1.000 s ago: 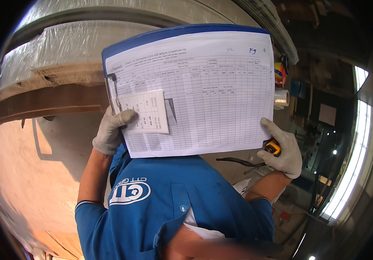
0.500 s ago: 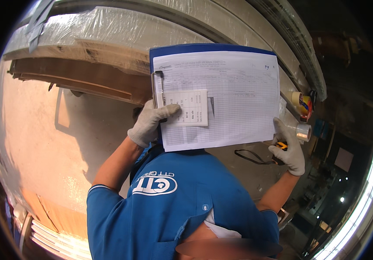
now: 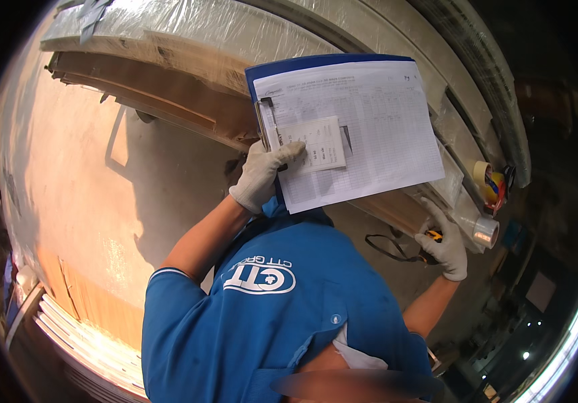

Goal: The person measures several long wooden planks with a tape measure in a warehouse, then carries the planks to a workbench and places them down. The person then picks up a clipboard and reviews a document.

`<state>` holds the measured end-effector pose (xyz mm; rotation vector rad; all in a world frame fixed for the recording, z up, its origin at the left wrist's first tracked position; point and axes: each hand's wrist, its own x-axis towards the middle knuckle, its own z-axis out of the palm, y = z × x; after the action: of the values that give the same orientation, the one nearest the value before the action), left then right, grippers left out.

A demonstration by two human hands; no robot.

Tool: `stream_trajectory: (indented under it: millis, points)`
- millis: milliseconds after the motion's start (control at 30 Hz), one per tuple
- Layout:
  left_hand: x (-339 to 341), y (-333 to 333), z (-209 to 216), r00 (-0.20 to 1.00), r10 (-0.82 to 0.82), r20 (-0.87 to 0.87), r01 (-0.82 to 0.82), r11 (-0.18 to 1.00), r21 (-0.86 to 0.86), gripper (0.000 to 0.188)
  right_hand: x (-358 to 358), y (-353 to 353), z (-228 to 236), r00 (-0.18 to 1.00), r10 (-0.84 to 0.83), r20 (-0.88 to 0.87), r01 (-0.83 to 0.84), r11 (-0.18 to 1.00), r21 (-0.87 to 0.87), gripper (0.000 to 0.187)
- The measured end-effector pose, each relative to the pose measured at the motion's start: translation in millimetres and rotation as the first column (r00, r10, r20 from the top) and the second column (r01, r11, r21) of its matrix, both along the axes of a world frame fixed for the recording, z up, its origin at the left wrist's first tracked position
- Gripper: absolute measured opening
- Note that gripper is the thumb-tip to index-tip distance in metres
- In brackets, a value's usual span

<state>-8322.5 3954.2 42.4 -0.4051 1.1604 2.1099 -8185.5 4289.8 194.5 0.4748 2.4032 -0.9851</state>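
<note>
My left hand, in a pale knit glove, grips the clip end of a blue clipboard. The thumb presses a small pad of white printed labels onto a large printed sheet clipped to the board. At the lower right, my gloved right hand is closed around a yellow and black tape measure, with its index finger stretched out. A black wrist strap hangs from it in a loop. This hand is apart from the paper. The clipboard hides part of the surface behind it.
Long panels wrapped in clear film lie stacked beyond the clipboard, with brown cardboard along their edge. Rolls of tape and a clear film roll rest at the right. White slats are at the lower left.
The clipboard has shifted slightly right and up in view and tilted, held in my left hand. My right hand's extended finger has come away from the sheet's edge, still holding the tape measure.
</note>
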Motion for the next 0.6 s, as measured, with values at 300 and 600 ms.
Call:
stream_trajectory:
  millis: [300, 600]
  points:
    - [19.1, 19.7, 6.8, 0.99, 0.047, -0.131, -0.058, 0.995, -0.084, 0.045, -0.4, -18.8, -12.1, 0.977, 0.205, -0.055, -0.207, 0.978, -0.021, 0.061]
    - [41.3, 41.2, 21.9, 0.972, 0.074, -0.225, -0.108, 0.984, -0.141, 0.042, -28.5, -56.4, -20.8, 0.765, 0.602, -0.231, -0.645, 0.713, -0.275, 0.081]
